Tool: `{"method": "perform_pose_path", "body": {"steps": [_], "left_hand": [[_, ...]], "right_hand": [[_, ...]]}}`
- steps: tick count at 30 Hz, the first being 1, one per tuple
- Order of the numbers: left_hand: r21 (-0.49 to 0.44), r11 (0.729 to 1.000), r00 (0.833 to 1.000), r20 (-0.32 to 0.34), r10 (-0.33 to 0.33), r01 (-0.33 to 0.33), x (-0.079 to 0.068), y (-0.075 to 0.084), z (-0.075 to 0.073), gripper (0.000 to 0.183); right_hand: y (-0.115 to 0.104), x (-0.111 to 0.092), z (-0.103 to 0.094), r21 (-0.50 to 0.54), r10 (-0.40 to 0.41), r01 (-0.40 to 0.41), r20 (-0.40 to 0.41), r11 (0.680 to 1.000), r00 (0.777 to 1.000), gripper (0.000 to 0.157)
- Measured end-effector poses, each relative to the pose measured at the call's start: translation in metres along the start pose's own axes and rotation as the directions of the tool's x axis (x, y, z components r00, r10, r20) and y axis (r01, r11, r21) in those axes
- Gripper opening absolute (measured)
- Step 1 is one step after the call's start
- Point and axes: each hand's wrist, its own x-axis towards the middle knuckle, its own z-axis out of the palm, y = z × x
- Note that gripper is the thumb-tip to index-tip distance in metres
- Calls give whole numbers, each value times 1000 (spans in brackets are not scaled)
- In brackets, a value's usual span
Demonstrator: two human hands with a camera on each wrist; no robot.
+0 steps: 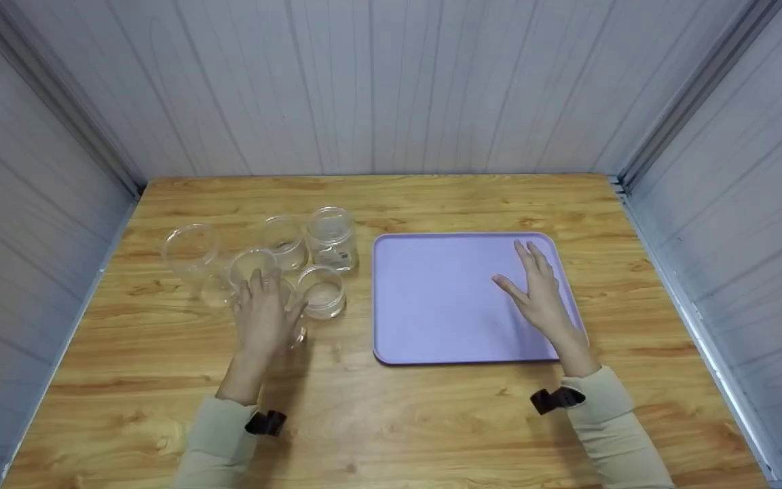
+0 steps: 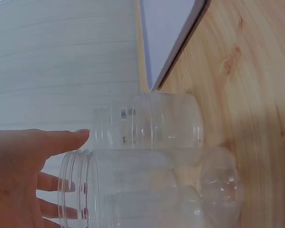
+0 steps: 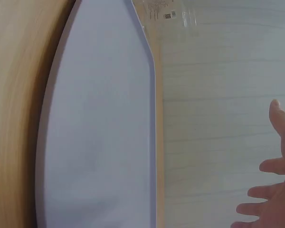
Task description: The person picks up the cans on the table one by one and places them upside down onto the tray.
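Several clear plastic jars stand grouped on the left half of the table. Over the nearest of them hovers my left hand (image 1: 262,322), its fingers spread. In the left wrist view, the thumb stretches past the threaded rim of a clear jar (image 2: 133,166), and the other fingertips show through that rim; whether they touch it, I cannot tell. Beside this hand are another jar (image 1: 323,299) and, farther back, one with a barcode label (image 1: 332,241). Above the right part of a purple tray (image 1: 432,299) is my right hand (image 1: 540,299), fingers apart and holding nothing.
More clear jars stand at the back, one (image 1: 284,244) in the middle and another (image 1: 191,251) at the far left. The wooden table (image 1: 357,421) meets white panel walls (image 1: 404,88) behind and at both sides.
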Motion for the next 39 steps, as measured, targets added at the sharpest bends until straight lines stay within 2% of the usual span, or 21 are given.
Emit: {"method": "perform_pose_path", "body": {"steps": [4, 10, 13, 17, 21, 25, 29, 33, 36, 39], "left_hand": [[-8, 999, 999, -6, -51, 51, -5, -1, 2, 75], [-36, 997, 997, -15, -75, 74, -11, -4, 4, 76], [-76, 993, 995, -36, -93, 90, -11, -7, 5, 75], [-101, 990, 994, -36, -107, 103, -12, -11, 5, 75], [-112, 987, 991, -53, -122, 115, -14, -14, 3, 73], [-125, 987, 986, -122, -116, 101, -16, -15, 0, 69], [-135, 988, 976, -193, -103, 77, -19, -13, -6, 68], [-150, 986, 965, -238, -110, 75, -23, -11, -12, 71], [-167, 984, 957, -271, -104, 60, -24, -9, -18, 71], [-187, 982, 947, -308, -92, 35, -26, -6, -24, 69]], "right_hand": [[1, -4, 4, 73, -22, 25, -40, 997, 999, 69], [4, -13, 9, 192, -25, 47, -115, 980, 993, 62], [6, -17, 13, 255, -2, 38, -140, 966, 990, 59], [8, -20, 16, 356, 50, 2, -135, 934, 990, 55], [7, -22, 19, 468, 86, -18, -124, 884, 988, 53], [5, -21, 21, 581, 130, -47, -102, 813, 986, 49], [3, -21, 23, 667, 185, -116, -33, 736, 982, 45], [1, -22, 24, 731, 195, -158, 35, 664, 980, 44], [-2, -22, 24, 761, 202, -180, 66, 623, 977, 44], [-4, -21, 25, 776, 209, -204, 95, 597, 973, 44]]}}
